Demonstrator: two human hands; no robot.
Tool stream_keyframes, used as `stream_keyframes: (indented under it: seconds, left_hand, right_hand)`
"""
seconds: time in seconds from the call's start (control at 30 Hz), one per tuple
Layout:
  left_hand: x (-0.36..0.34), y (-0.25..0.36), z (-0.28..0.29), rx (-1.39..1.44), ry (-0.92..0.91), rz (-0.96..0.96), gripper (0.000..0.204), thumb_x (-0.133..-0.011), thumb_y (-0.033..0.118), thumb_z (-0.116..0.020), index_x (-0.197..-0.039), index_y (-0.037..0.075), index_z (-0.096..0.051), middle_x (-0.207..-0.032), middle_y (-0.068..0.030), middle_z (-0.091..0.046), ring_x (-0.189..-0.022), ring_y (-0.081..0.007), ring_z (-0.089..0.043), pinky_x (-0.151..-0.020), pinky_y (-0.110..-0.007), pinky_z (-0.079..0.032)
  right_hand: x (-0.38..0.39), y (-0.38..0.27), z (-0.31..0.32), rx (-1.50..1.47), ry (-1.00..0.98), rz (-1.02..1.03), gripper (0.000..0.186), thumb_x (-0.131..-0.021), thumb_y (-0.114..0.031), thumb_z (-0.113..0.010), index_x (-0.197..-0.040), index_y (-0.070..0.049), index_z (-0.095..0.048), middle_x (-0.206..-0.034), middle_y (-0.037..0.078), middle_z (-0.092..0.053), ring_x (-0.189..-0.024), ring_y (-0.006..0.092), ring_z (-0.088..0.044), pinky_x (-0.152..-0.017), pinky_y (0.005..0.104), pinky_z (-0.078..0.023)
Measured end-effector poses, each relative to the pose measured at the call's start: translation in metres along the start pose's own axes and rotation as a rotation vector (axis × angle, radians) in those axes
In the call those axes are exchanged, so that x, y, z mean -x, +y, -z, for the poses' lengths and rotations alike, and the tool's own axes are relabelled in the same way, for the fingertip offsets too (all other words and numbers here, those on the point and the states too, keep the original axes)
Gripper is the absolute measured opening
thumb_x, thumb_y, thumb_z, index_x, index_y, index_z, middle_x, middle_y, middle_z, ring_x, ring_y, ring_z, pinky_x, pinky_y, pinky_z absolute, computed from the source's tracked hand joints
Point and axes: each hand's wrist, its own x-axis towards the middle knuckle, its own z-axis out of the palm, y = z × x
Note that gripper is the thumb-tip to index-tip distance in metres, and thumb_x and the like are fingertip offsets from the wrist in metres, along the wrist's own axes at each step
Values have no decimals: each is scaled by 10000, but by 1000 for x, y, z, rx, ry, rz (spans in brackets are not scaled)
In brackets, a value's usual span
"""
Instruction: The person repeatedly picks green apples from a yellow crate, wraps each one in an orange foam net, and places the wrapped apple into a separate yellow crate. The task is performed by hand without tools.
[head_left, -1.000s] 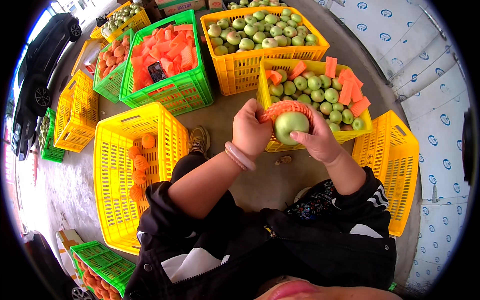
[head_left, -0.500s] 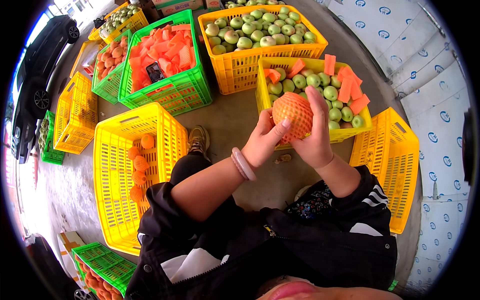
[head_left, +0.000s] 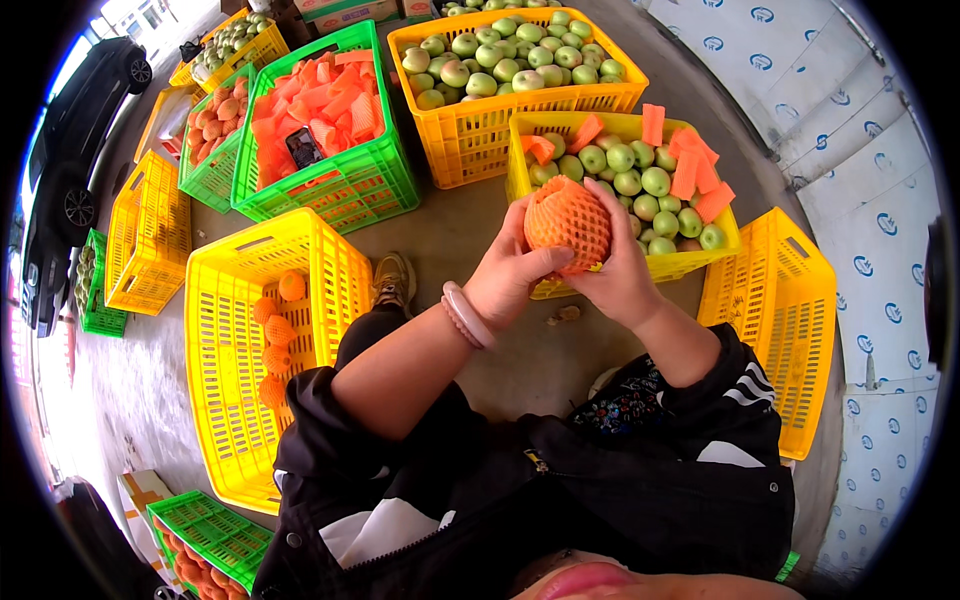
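Note:
Between my two hands is an apple [head_left: 566,225] in an orange foam net, held over the near edge of a yellow crate [head_left: 690,262]. My left hand [head_left: 508,275] wraps its left side, thumb across the lower front. My right hand [head_left: 622,280] closes around the right side, fingers pointing up along the net. The net covers nearly all of the fruit. Behind it, the crate holds green apples [head_left: 655,181], with several loose orange foam nets [head_left: 685,175] lying on top. At my left, a yellow crate [head_left: 232,385] contains several netted fruits [head_left: 278,331] in a row.
A green crate [head_left: 345,190] full of foam nets, with a phone [head_left: 304,147] on top, stands ahead to the left. Beside it is an orange-yellow crate [head_left: 470,140] heaped with apples. Another yellow crate [head_left: 775,320] sits to my right. Cars [head_left: 75,190] are at far left.
Both hands have brought the netted apple slightly lower and to the left. My right fingers, raised beside it before, now lie closer around its side.

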Motion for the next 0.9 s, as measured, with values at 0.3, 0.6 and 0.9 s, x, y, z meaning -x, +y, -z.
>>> stream_keyframes:
  seconds: [0.3, 0.6, 0.9]
  left_hand:
    - [-9, -17, 9, -22, 124, -49, 676, -830, 159, -768, -1342, 0, -356, -1237, -107, -558, -1126, -200, -574, -979, -347, -485]
    - [-9, 36, 36, 25, 349, -278, 373, -923, 100, -622, -1273, 55, -498, -1201, -76, -606, -1111, -211, -598, -955, -420, -507]
    - [92, 99, 181, -307, 1081, -427, 488, -836, 294, -750, -1200, 133, -467, -1143, -54, -600, -1004, -215, -606, -682, -369, -509]
  right_hand:
    - [7, 11, -5, 211, -55, 152, 949, -700, 41, -748, -1483, -45, -219, -1458, 204, -321, -1369, 363, -337, -1104, 418, -345]
    - [2, 3, 0, 130, -111, 134, 978, -735, 4, -744, -1509, -61, -150, -1515, 190, -208, -1365, 349, -354, -1076, 445, -373]
    - [6, 14, 16, 114, -95, 15, 915, -772, -12, -724, -1509, -121, -194, -1515, 151, -226, -1283, 338, -456, -1033, 459, -407]
